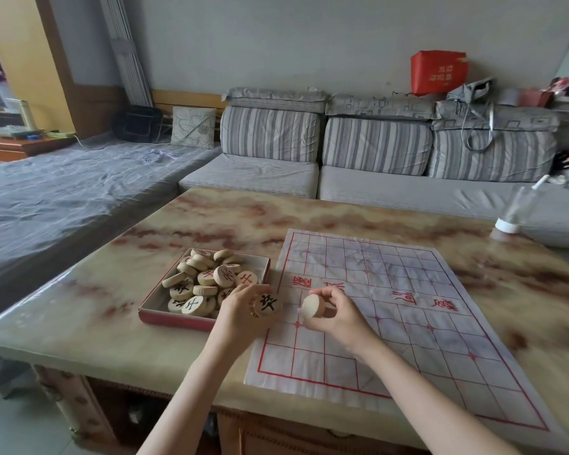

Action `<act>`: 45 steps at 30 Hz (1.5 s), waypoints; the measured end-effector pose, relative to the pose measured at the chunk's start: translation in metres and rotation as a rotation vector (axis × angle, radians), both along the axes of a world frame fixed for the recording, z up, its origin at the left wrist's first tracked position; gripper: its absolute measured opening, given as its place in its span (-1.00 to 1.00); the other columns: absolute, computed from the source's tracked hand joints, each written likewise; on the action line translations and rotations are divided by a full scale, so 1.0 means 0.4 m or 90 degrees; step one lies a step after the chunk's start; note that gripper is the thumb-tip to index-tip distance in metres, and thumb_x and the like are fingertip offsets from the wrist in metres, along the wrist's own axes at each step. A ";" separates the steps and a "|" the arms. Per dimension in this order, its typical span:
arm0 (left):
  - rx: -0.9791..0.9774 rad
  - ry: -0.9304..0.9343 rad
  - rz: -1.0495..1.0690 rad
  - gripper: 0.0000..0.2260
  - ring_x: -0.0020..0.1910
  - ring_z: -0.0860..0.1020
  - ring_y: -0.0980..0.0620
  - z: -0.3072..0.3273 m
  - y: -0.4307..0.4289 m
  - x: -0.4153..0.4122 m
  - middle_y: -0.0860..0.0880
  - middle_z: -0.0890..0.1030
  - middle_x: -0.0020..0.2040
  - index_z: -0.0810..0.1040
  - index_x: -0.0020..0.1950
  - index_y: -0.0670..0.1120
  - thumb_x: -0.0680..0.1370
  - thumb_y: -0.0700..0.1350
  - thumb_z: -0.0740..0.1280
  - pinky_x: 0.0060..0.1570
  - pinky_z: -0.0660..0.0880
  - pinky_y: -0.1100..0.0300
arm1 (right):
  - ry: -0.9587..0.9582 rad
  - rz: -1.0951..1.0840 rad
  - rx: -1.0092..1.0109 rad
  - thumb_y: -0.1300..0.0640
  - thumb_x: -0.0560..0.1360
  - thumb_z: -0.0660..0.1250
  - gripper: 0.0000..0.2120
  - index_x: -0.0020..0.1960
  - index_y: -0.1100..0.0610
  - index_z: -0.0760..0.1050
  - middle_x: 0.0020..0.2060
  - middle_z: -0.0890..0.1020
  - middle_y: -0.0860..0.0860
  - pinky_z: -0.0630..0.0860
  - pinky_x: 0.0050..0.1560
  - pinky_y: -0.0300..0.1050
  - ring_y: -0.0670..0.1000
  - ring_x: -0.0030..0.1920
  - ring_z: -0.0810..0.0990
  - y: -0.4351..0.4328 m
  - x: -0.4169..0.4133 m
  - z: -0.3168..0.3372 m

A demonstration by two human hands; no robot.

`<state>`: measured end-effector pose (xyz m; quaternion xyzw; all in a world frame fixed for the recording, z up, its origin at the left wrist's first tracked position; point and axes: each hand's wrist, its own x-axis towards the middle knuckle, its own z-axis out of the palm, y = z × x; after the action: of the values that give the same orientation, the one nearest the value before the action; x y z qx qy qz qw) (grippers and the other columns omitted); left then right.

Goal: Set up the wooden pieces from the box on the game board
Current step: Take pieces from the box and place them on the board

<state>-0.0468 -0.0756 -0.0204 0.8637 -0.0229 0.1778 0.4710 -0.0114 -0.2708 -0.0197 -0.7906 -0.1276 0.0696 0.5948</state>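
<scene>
A red-sided box [151, 315] holds several round wooden pieces [207, 279] marked in red or black. To its right lies a white paper game board [408, 310] with a red grid; no piece stands on it. My left hand [243, 318] grips a wooden piece with a black character [267, 304] just right of the box. Over the board's left edge, my right hand [334, 311] pinches a blank-faced wooden piece [312, 306], and a second piece shows under its fingers.
The marbled table [211, 218] carries a clear plastic bottle [514, 213] lying at the far right. A grey striped sofa [342, 165] runs behind the table, and a bed with a grey sheet [63, 192] lies to the left.
</scene>
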 end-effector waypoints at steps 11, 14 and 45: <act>-0.014 0.042 -0.043 -0.49 0.00 0.54 0.22 -0.062 -0.056 -0.070 0.09 0.55 0.06 0.53 0.17 0.00 0.26 -0.11 0.56 -0.02 0.47 0.50 | -0.117 -0.006 -0.221 0.13 0.36 0.48 -0.40 0.34 -0.01 0.35 0.04 0.36 -0.03 0.38 -0.07 -0.58 -0.09 0.07 0.44 -0.106 -0.062 -0.022; 0.012 0.041 -0.059 -0.52 0.03 0.56 0.14 -0.073 -0.064 -0.077 0.09 0.55 0.07 0.54 0.13 0.01 0.25 -0.08 0.56 0.05 0.53 0.31 | -0.125 -0.039 -0.211 0.13 0.34 0.50 -0.45 0.26 0.01 0.38 0.04 0.39 -0.05 0.41 -0.04 -0.47 -0.07 0.10 0.46 -0.111 -0.068 -0.035; 0.090 0.129 -0.253 -0.51 0.16 0.49 -0.05 -0.032 -0.587 0.197 -0.10 0.54 0.17 0.48 0.24 -0.12 0.35 -0.11 0.49 0.18 0.49 0.10 | 0.027 -0.457 -0.135 0.50 0.31 0.42 -0.48 0.24 0.38 0.38 0.19 0.50 0.32 0.35 0.03 -0.19 0.13 0.07 0.49 -0.619 0.039 -0.051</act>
<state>0.0319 -0.3104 -0.0331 0.8865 -0.1575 -0.0077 0.4351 0.0040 -0.5185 -0.0402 -0.8407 0.1783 -0.1142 0.4984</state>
